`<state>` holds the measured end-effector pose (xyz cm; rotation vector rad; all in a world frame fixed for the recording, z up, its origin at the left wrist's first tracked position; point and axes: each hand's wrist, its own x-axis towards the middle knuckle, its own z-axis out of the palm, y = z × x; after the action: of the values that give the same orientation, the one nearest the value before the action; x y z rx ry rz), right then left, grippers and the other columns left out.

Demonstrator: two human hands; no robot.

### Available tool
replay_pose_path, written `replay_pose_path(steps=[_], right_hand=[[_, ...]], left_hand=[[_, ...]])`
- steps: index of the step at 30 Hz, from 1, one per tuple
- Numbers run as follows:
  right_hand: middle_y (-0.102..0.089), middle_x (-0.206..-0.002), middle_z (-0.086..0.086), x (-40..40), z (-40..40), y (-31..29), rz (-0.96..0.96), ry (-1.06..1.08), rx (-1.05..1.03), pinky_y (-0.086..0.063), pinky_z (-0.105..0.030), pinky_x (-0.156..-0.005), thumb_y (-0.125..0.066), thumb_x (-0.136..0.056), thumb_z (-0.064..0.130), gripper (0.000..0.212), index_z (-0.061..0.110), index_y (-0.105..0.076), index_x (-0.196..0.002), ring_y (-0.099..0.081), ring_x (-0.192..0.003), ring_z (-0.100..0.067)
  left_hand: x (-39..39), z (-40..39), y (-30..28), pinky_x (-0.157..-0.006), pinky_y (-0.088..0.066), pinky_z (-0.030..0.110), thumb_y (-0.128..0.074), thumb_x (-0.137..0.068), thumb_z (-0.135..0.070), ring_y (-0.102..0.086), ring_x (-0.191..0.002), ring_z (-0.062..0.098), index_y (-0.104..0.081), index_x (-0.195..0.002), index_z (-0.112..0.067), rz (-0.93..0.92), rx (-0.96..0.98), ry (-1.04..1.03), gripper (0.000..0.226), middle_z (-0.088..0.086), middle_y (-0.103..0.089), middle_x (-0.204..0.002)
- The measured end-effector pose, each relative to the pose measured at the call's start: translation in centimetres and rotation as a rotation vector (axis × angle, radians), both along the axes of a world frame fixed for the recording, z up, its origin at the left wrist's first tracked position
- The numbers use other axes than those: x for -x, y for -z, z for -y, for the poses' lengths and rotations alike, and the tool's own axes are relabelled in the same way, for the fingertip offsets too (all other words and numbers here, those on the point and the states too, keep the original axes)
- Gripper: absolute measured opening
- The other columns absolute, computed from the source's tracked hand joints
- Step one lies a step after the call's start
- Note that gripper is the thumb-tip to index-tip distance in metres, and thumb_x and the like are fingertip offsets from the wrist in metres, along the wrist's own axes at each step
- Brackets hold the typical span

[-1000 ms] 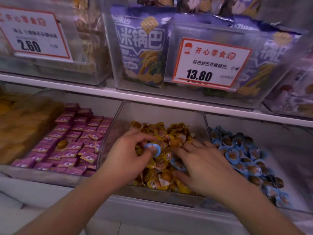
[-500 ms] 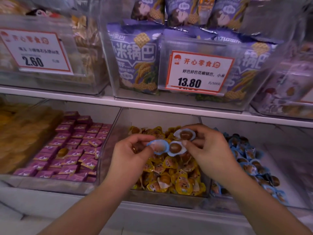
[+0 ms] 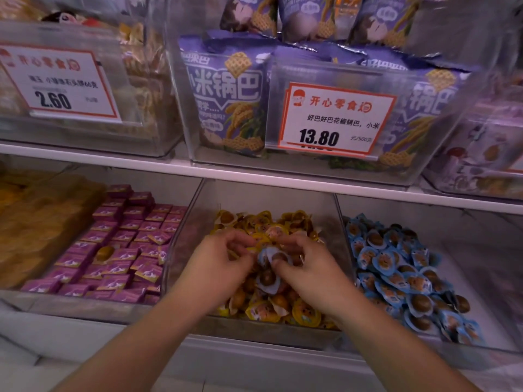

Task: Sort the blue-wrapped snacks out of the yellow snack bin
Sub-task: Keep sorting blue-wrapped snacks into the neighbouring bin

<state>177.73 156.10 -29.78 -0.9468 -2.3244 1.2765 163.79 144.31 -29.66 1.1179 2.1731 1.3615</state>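
Both hands work above the clear bin of yellow-wrapped snacks (image 3: 334,210). The right hand (image 3: 308,267) pinches blue-wrapped round snacks (image 3: 273,257). The left hand (image 3: 220,264), fingers curled, touches them; whether it grips cannot be told.

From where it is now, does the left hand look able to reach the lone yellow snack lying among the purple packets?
Probably yes. The left hand is over the yellow bin; the yellow snack lies uncovered on the purple packets in the open-topped next bin, with only the clear divider between.
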Motion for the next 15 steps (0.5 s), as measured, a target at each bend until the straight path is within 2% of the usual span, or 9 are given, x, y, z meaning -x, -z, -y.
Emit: replay_pose_path(steps=[2, 4, 6, 7, 9, 10, 13, 15], right_hand=[[-0.056, -0.106, 0.024, 0.3, 0.0, -0.2, 0.086, -0.057, -0.126, -0.049, -0.02, -0.084, -0.071, -0.081, 0.039, 0.037, 0.043, -0.053, -0.114, -0.06, -0.106, -0.008], [-0.056, -0.117, 0.015, 0.6, 0.1, -0.3, 0.183, -0.124, -0.222, -0.048, -0.027, -0.093, -0.07, -0.074, 0.052, 0.054, 0.041, -0.051, -0.124, -0.056, -0.113, -0.012], [-0.049, -0.132, 0.005, 1.1, 0.4, -0.3, 0.298, -0.195, -0.312, -0.046, -0.032, -0.099, -0.068, -0.071, 0.058, 0.077, 0.038, -0.041, -0.141, -0.052, -0.121, -0.019], [-0.047, -0.133, 0.004, 1.3, 0.7, -0.2, 0.337, -0.222, -0.377, -0.045, -0.032, -0.099, -0.069, -0.072, 0.058, 0.08, 0.038, -0.038, -0.143, -0.052, -0.122, -0.021], [-0.048, -0.128, 0.004, 1.7, 1.1, -0.1, 0.36, -0.256, -0.483, -0.045, -0.032, -0.092, -0.071, -0.075, 0.055, 0.073, 0.038, -0.041, -0.139, -0.054, -0.117, -0.023], [-0.049, -0.126, 0.004, 1.9, 1.2, -0.1, 0.348, -0.262, -0.501, -0.045, -0.031, -0.089, -0.072, -0.076, 0.053, 0.069, 0.038, -0.044, -0.137, -0.055, -0.115, -0.023], [-0.05, -0.123, 0.005, 1.8, 0.9, 0.0, 0.29, -0.216, -0.484, -0.043, -0.028, -0.087, -0.075, -0.078, 0.044, 0.06, 0.037, -0.05, -0.133, -0.055, -0.114, -0.021], [-0.051, -0.121, 0.007, 1.5, 0.8, 0.1, 0.236, -0.174, -0.48, -0.041, -0.024, -0.089, -0.076, -0.078, 0.034, 0.056, 0.038, -0.055, -0.13, -0.055, -0.113, -0.018]], left_hand=[[0.9, 0.4, 0.0, -0.068, -0.049, 0.025, -0.068, -0.079, -0.014, -0.063, -0.071, 0.003, -0.067, -0.102, -0.031, -0.209, 0.032, -0.003, 0.029, -0.013, -0.065, -0.093], [1.2, 0.4, 0.1, -0.074, -0.046, 0.017, -0.068, -0.079, -0.017, -0.058, -0.079, -0.002, -0.065, -0.114, -0.033, -0.296, 0.088, 0.114, 0.039, -0.018, -0.059, -0.099], [0.9, 0.3, 0.3, -0.08, -0.048, 0.02, -0.067, -0.079, -0.015, -0.058, -0.086, 0.002, -0.068, -0.11, -0.031, -0.338, 0.159, 0.237, 0.036, -0.015, -0.057, -0.1], [0.8, 0.3, 0.4, -0.084, -0.049, 0.026, -0.067, -0.079, -0.013, -0.058, -0.092, 0.006, -0.071, -0.103, -0.03, -0.371, 0.177, 0.265, 0.03, -0.012, -0.056, -0.102], [0.9, 0.4, 0.6, -0.087, -0.049, 0.033, -0.066, -0.079, -0.011, -0.058, -0.094, 0.01, -0.072, -0.091, -0.027, -0.406, 0.168, 0.266, 0.021, -0.011, -0.057, -0.101], [1.1, 0.6, 0.7, -0.085, -0.048, 0.031, -0.066, -0.079, -0.01, -0.057, -0.092, 0.009, -0.072, -0.088, -0.027, -0.405, 0.154, 0.247, 0.02, -0.012, -0.057, -0.098], [1.6, 1.0, 0.9, -0.074, -0.037, 0.012, -0.066, -0.079, -0.011, -0.049, -0.079, -0.002, -0.073, -0.088, -0.028, -0.407, 0.105, 0.16, 0.02, -0.02, -0.052, -0.087], [1.6, 1.1, 1.0, -0.075, -0.04, 0.016, -0.066, -0.081, -0.016, -0.052, -0.08, 0.0, -0.074, -0.09, -0.028, -0.422, 0.12, 0.14, 0.017, -0.018, -0.055, -0.089]])
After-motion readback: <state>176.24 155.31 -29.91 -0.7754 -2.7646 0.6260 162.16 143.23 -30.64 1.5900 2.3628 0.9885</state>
